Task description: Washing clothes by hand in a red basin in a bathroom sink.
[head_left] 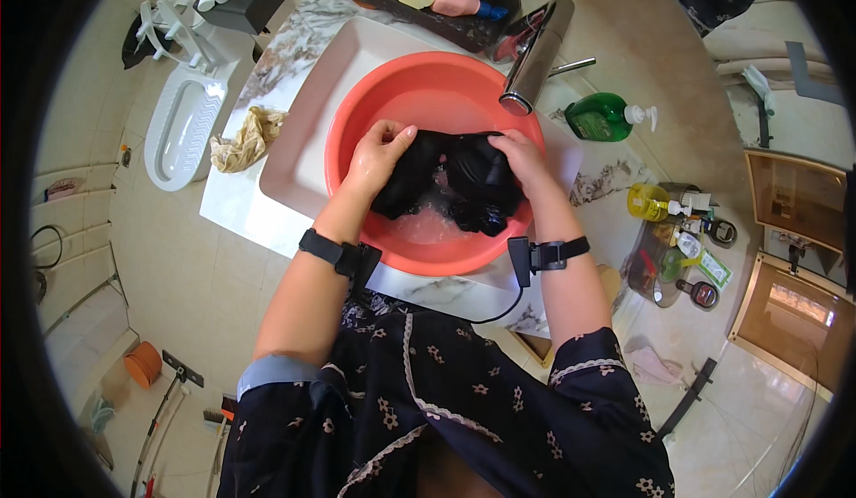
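A wet black cloth garment [486, 172] is stretched between my two hands, its lower part hanging into the water of a coral-red plastic basin [419, 79]. My left hand [376, 161] pinches its upper left edge between thumb and fingers. At the upper right edge, my right hand [522, 161] grips the fabric, some of its fingers hidden behind the cloth. Water with some foam shows below the garment. The basin stands in a white rectangular sink [299, 155]. What kind of garment it is I cannot tell.
A chrome faucet [535, 57] rises at the basin's far right. On the marble counter are a green pump bottle [599, 117], a crumpled beige cloth [248, 138] and a black tray [486, 30] of soaps. A yellow pump bottle [648, 202] stands farther right. Behind the counter's left lies a squat toilet [185, 128].
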`<move>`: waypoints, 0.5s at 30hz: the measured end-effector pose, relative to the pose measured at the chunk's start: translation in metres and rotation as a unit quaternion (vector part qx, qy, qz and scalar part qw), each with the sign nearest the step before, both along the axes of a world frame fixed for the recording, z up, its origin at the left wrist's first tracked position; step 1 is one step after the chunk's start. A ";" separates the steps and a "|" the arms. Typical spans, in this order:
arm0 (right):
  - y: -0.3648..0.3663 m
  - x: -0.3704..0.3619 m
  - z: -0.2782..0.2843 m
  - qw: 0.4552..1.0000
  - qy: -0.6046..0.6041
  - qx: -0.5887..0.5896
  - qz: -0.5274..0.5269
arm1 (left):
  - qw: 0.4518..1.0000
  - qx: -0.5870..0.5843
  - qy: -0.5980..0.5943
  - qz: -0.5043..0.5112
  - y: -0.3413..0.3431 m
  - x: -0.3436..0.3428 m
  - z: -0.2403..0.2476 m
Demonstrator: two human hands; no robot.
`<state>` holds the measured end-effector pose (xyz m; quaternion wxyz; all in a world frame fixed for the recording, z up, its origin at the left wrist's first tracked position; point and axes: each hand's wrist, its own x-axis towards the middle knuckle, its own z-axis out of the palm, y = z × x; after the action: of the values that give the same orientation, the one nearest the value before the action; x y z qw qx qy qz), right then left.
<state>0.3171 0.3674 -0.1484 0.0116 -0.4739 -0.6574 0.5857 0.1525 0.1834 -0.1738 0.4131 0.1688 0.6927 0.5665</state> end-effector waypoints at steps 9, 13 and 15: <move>-0.061 -0.021 -0.070 0.941 -0.206 0.235 0.130 | 0.952 -0.262 0.136 -0.076 0.001 0.012 -0.049; -0.052 -0.042 -0.063 0.925 -0.230 0.289 0.089 | 0.915 -0.358 0.116 -0.148 0.005 0.010 -0.058; -0.043 -0.043 -0.086 0.934 -0.169 0.304 0.078 | 0.959 -0.277 0.039 -0.041 0.013 0.014 -0.065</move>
<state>0.2740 0.3241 -0.2347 -0.0024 -0.4868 -0.8313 0.2682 0.1664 0.1960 -0.2384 0.4393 0.0976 0.8307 0.3278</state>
